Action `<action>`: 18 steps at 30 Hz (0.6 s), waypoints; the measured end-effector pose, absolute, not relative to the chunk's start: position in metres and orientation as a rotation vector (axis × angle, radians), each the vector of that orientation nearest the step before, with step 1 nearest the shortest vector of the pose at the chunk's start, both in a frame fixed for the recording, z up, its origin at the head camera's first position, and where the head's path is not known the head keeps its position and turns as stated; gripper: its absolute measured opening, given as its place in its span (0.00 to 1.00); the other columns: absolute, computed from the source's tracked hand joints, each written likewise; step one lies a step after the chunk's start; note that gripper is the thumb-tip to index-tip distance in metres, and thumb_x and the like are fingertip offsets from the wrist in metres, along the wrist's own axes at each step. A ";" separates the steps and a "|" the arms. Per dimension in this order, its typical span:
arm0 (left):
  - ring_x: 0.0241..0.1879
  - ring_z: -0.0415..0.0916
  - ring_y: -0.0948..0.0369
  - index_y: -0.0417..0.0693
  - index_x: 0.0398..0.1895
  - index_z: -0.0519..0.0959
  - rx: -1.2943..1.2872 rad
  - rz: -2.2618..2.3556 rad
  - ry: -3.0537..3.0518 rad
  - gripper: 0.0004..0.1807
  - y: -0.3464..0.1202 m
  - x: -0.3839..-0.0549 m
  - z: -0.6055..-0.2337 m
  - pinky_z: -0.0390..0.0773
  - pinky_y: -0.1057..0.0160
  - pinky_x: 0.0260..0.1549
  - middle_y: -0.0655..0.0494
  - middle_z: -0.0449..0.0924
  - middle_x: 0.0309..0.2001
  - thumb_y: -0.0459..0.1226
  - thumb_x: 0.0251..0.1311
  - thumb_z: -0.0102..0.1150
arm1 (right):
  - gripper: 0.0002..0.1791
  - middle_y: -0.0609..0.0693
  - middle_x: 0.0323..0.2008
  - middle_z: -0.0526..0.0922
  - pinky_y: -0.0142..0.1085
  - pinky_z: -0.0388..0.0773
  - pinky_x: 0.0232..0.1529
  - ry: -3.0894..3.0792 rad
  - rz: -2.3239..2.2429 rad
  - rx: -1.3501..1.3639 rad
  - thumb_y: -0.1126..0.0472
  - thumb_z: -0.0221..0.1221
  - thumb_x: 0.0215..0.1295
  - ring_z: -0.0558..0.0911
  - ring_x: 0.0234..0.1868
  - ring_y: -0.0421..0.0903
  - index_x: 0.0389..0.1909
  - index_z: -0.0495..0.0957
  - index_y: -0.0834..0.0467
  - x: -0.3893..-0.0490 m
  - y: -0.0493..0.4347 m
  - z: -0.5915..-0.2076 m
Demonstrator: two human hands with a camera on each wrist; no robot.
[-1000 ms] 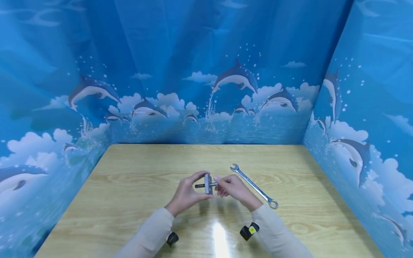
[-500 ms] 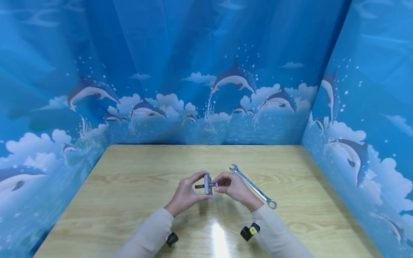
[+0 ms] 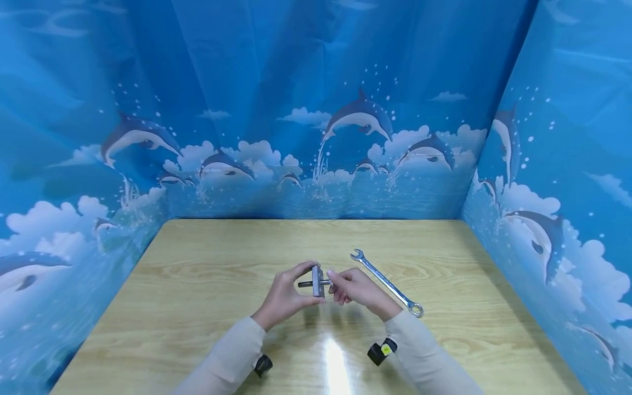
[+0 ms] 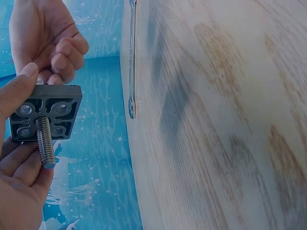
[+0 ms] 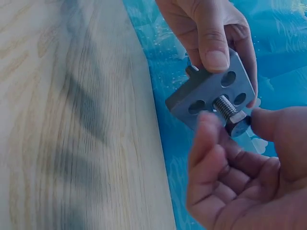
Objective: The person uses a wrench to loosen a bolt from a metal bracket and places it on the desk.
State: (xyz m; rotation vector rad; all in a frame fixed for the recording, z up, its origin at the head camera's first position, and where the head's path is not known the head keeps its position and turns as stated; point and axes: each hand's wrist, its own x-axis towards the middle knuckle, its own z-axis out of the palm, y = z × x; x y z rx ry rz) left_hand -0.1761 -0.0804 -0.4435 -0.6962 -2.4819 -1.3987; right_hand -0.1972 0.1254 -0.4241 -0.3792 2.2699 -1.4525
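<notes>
In the head view my left hand (image 3: 283, 293) grips a square grey metal plate (image 3: 316, 282) by its upper and lower edges, above the table. A hex-head bolt (image 5: 224, 106) runs through the plate's centre, between several round holes. Its threaded end (image 4: 44, 139) sticks out well past the ribbed back side. My right hand (image 3: 362, 291) is at the bolt's head (image 5: 238, 124), which stands a short way off the plate. The thumb touches the head, other fingers curl beside it, and the index finger is blurred in the right wrist view.
A combination wrench (image 3: 387, 282) lies slantwise on the wooden table (image 3: 222, 247), just beyond and right of my right hand. Blue dolphin-print curtains (image 3: 296, 109) stand round the table's back and sides. Black wrist cameras (image 3: 379, 351) sit on both sleeves.
My right fingers shift on the bolt head: half a second ago the index finger arched over it, now the thumb is raised and the fingers fold lower. Left hand and plate stay put.
</notes>
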 end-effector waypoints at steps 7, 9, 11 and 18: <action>0.59 0.74 0.56 0.51 0.60 0.74 -0.673 -1.404 -2.507 0.41 -0.082 -0.176 -0.442 0.73 0.57 0.60 0.51 0.78 0.58 0.36 0.36 0.79 | 0.08 0.53 0.33 0.81 0.41 0.82 0.38 2.370 -1.499 -0.413 0.61 0.63 0.62 0.79 0.33 0.45 0.39 0.79 0.61 -0.197 0.123 -0.423; 0.59 0.74 0.55 0.51 0.60 0.74 -0.665 -1.404 -2.510 0.41 -0.082 -0.176 -0.442 0.73 0.56 0.61 0.51 0.77 0.58 0.36 0.36 0.79 | 0.09 0.53 0.36 0.81 0.38 0.82 0.38 2.398 -1.518 -0.439 0.66 0.65 0.58 0.79 0.35 0.45 0.40 0.79 0.59 -0.198 0.123 -0.422; 0.59 0.74 0.55 0.50 0.60 0.73 -0.664 -1.409 -2.507 0.41 -0.082 -0.176 -0.441 0.73 0.56 0.61 0.51 0.77 0.58 0.35 0.36 0.79 | 0.11 0.54 0.37 0.81 0.37 0.82 0.38 2.392 -1.544 -0.459 0.70 0.65 0.56 0.79 0.36 0.45 0.40 0.79 0.59 -0.198 0.124 -0.422; 0.59 0.74 0.55 0.50 0.60 0.74 -0.655 -1.404 -2.508 0.41 -0.085 -0.177 -0.441 0.73 0.57 0.61 0.51 0.77 0.59 0.37 0.35 0.79 | 0.22 0.55 0.43 0.82 0.41 0.83 0.45 2.325 -1.497 -0.438 0.62 0.66 0.58 0.81 0.44 0.48 0.53 0.76 0.60 -0.199 0.124 -0.420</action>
